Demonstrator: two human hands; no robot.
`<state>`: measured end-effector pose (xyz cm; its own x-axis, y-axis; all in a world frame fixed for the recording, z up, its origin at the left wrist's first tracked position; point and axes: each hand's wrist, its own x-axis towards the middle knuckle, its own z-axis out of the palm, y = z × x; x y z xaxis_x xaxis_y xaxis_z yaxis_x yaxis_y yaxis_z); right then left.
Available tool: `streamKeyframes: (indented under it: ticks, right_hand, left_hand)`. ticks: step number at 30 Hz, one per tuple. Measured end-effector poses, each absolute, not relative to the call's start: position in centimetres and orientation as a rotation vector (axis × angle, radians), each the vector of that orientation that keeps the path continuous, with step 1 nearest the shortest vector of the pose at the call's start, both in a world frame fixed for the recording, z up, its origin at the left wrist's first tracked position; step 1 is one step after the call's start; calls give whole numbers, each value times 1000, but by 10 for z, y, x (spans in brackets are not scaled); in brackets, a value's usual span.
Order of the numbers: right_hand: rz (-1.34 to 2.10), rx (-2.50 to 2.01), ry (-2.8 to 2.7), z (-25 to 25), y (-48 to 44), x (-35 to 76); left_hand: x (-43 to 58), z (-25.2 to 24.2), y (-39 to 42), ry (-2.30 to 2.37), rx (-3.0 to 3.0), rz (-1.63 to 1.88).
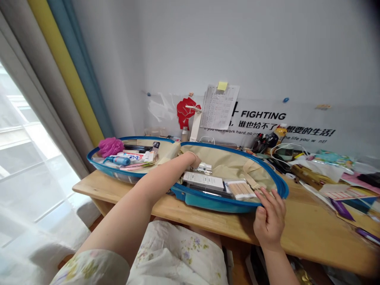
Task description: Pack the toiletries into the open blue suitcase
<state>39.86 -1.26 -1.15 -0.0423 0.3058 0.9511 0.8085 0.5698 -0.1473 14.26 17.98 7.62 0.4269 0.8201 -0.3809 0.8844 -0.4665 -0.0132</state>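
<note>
Just beside the left fingers (197, 161) lies a white bottle (204, 167).

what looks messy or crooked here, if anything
The right side of the desk: papers and other items lie in an overlapping jumble. At the wall, a sheet tilts, partly covering the lettering. No spill shows in the open case.

Clear way onto the bare beige cloth lining (227, 157) in the right half of the blue-rimmed oval case (218, 206); bare left arm (154, 184) bars the hinge side, flat white printed box (203, 180) and clear pack of tan sticks (240, 189) the front, right hand (270, 217) the near right; room past half-hidden left hand (196, 160) seems tight.
</note>
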Motion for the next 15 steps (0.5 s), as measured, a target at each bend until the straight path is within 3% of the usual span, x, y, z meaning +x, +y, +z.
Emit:
streamKeyframes:
  ticks: [6, 11, 15]
  right_hand:
    - [-557, -938, -1623, -10, -13, 398]
    - [-549, -927, -1619, -10, -13, 397]
    - [-544, -964, -1595, -11, -12, 396]
  left_hand:
    - [127, 106, 164, 1490, 2540, -229]
    - [32, 138, 154, 1729, 2625, 208]
    - [-77, 137, 129, 2312, 2234, -246]
